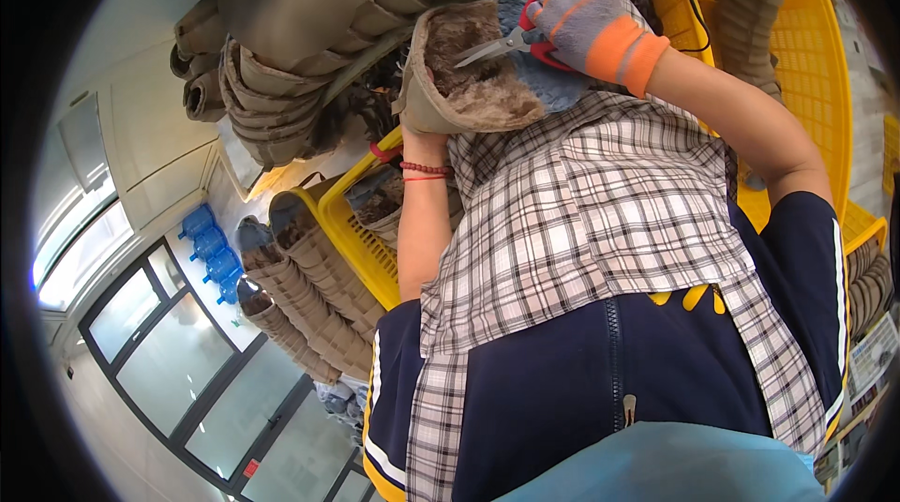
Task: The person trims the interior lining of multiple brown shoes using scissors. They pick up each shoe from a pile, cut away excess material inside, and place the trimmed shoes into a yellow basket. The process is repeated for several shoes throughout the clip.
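Observation:
A tan boot upper (427,94) with a brown fur lining lies over my lap, its wide opening facing up. Grey-blue fabric (553,80) shows along its right side. My right hand (586,26), in a grey and orange glove, is closed around the red handles of scissors (497,47). The blades are over the fur, pointing left into the opening. My left hand (424,141) is behind the boot upper; only the part near the wrist shows, with red bracelets, and its fingers are hidden.
Stacked tan boot uppers (281,99) fill the bench at the upper left. More stacks (314,291) stand beside a yellow basket (352,239) to my left. A large yellow crate (811,61) holding another stack is at my right. Blue water bottles (211,249) line the far wall.

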`<state>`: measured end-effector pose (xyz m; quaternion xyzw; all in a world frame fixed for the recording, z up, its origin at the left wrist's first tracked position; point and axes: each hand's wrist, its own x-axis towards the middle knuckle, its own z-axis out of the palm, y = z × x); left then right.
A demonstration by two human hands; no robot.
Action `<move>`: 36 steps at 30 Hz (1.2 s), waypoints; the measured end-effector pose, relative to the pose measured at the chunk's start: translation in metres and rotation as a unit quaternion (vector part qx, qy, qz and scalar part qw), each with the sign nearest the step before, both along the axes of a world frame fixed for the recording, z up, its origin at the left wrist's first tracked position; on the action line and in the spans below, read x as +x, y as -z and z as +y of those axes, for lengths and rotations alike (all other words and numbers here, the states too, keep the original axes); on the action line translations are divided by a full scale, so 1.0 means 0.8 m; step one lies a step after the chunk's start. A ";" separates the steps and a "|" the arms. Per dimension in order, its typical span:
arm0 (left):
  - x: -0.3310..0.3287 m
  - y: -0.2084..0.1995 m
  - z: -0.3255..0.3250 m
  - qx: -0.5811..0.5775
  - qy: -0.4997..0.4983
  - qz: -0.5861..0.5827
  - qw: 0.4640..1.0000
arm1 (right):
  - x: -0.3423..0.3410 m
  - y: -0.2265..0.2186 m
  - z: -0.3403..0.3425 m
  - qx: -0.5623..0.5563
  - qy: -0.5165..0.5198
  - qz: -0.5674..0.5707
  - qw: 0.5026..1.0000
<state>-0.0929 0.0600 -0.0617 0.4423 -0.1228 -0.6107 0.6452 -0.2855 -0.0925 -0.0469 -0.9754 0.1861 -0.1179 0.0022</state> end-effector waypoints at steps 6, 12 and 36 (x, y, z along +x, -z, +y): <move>0.021 0.022 0.003 -0.100 0.029 0.179 0.978 | 0.017 -0.006 0.002 0.023 0.015 0.087 0.996; 0.028 0.040 0.008 -0.087 0.023 0.185 0.979 | 0.023 -0.003 -0.001 0.042 0.015 0.112 0.993; 0.145 -0.150 -0.132 -0.036 -0.163 -0.959 0.228 | 0.027 -0.079 -0.001 0.315 0.212 -0.409 0.830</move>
